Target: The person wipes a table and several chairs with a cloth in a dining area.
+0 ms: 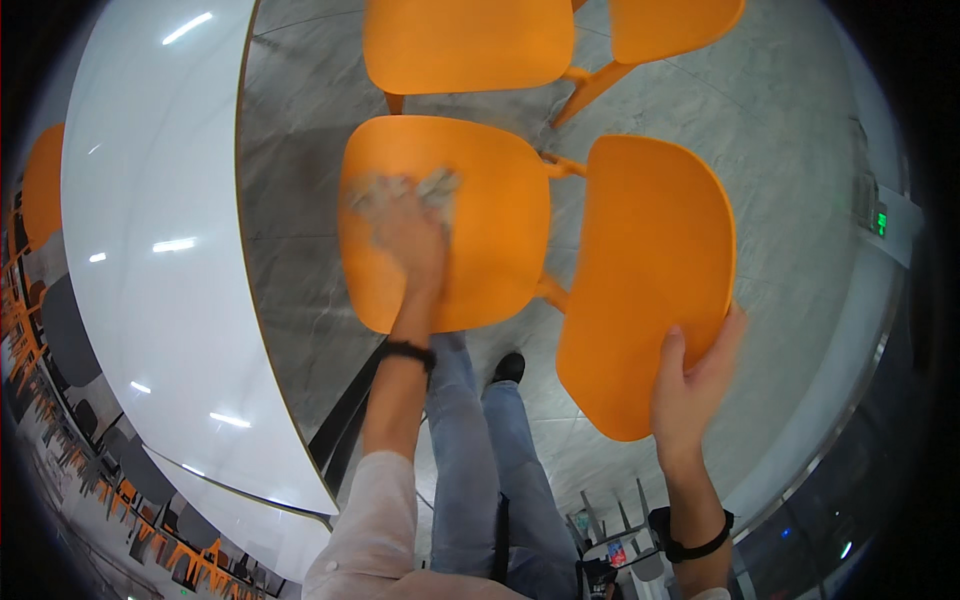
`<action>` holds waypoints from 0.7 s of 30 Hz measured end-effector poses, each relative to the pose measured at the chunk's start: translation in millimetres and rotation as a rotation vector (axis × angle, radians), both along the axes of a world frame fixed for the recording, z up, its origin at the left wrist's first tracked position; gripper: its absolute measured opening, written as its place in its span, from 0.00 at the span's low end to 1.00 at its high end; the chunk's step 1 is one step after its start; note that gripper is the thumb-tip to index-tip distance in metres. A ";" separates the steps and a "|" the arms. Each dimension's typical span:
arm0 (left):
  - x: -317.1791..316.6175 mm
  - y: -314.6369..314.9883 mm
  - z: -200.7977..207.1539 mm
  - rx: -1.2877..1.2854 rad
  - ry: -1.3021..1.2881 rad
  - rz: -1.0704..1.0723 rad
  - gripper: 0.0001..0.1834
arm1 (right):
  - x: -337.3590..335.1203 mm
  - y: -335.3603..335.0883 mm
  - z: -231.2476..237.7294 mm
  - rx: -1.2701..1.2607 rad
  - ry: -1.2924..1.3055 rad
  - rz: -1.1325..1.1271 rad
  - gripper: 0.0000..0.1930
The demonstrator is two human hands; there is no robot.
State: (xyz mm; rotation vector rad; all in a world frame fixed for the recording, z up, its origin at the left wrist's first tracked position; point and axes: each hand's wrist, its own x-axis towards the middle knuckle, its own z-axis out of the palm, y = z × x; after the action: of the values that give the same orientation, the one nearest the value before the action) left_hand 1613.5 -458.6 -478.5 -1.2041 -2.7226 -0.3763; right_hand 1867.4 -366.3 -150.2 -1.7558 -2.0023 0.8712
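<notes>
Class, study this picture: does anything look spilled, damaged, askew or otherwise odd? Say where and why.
Nothing stands out. The blurred left hand has a crumpled grey cloth over the smooth orange chair seat; the right hand grips the curved orange backrest. Neither surface shows a visible spill, crack or break.

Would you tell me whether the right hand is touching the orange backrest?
Touching: the head view shows the right hand gripping the backrest by its edge.

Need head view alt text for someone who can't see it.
The left hand holds a crumpled greyish cloth against an orange seat while the right hand grips its backrest; a white table is at left.
</notes>
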 end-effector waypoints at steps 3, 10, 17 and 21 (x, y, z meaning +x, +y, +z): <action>47.1 96.2 -8.0 0.064 -0.326 -0.377 0.27 | -2.7 0.5 1.1 0.000 0.038 -0.029 0.24; 135.9 3.4 -14.7 0.169 -0.324 -0.790 0.24 | -5.4 0.4 5.1 0.025 -0.033 -0.020 0.25; 146.7 -175.7 33.9 -0.118 -0.789 -0.805 0.16 | -6.5 5.7 11.5 -0.011 -0.019 -0.033 0.23; 155.2 -178.4 95.1 0.112 -1.629 0.006 0.21 | -10.2 4.1 13.5 0.053 0.036 0.007 0.21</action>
State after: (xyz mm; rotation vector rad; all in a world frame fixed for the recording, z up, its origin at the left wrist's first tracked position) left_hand 1768.7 -637.0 -383.4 -0.9658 -3.6286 -2.2974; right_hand 1857.2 -362.2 -136.7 -1.6936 -1.9918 0.8375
